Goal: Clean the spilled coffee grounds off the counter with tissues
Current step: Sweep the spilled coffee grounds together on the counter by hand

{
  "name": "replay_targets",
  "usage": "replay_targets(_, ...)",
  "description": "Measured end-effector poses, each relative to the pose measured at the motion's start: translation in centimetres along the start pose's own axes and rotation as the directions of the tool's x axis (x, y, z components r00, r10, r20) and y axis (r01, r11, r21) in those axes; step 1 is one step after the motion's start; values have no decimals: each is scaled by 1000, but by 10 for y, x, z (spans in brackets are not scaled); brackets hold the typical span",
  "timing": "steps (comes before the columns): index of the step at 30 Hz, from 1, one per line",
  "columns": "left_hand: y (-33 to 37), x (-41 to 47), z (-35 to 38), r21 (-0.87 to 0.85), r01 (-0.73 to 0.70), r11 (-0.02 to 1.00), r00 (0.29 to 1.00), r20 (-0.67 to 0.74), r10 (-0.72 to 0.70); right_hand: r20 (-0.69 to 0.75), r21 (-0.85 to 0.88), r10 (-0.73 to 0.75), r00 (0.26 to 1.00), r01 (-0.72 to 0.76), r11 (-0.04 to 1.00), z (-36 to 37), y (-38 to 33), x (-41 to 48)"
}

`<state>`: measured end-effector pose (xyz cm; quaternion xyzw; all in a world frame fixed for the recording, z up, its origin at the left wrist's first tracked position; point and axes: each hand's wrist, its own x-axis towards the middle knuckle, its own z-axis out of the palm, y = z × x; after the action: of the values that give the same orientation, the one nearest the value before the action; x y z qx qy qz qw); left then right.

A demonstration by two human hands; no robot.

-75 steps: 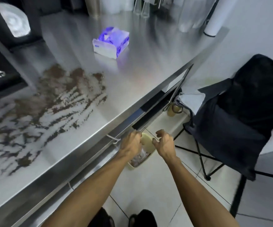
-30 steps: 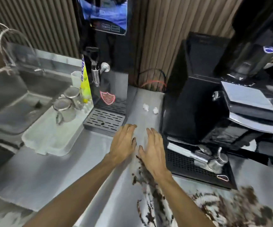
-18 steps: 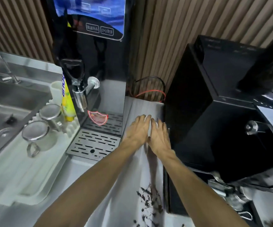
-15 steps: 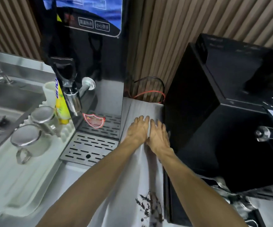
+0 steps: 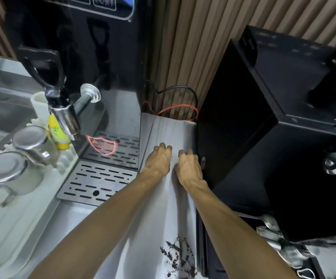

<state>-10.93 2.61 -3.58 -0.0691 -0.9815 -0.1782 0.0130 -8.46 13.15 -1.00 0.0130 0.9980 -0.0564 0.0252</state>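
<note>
Steel surface | gathering being done far: left grip, right grip curled down, contents untellable | near coffee grounds being left unwiped; wiping needed next.

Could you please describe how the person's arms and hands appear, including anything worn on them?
The left forearm and the right forearm are bare as far as the frame shows, no sleeves in view. The left hand and the right hand are ungloved. No watch, bracelet or ring is visible on either wrist or on any finger that shows.
</note>
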Motion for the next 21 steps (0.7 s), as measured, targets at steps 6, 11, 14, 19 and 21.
replay_targets(6, 3, -47, -18, -16, -5, 1000, 999, -39, 5, -30, 113, -78, 996, 81, 990, -16, 4, -47)
replay_targets(11, 15, -117, -26, -55, -42, 998, 999, -26, 41, -45, 195, -147, 988, 153, 969, -19, 12, -108)
replay_targets(14, 30, -166, -27, -102, -55, 993, 998, -30, 52, -92, 219, -163, 982, 179, 959, -19, 26, -150)
replay_targets(19, 71, -251, -25, -132, -104, 986, 994, -46, 99, -166, 259, -250, 954, 286, 923, -22, 75, -232)
replay_targets(21, 99, -284, -22, -145, -131, 981, 991, -53, 125, -217, 298, -250, 943, 308, 903, -25, 103, -267)
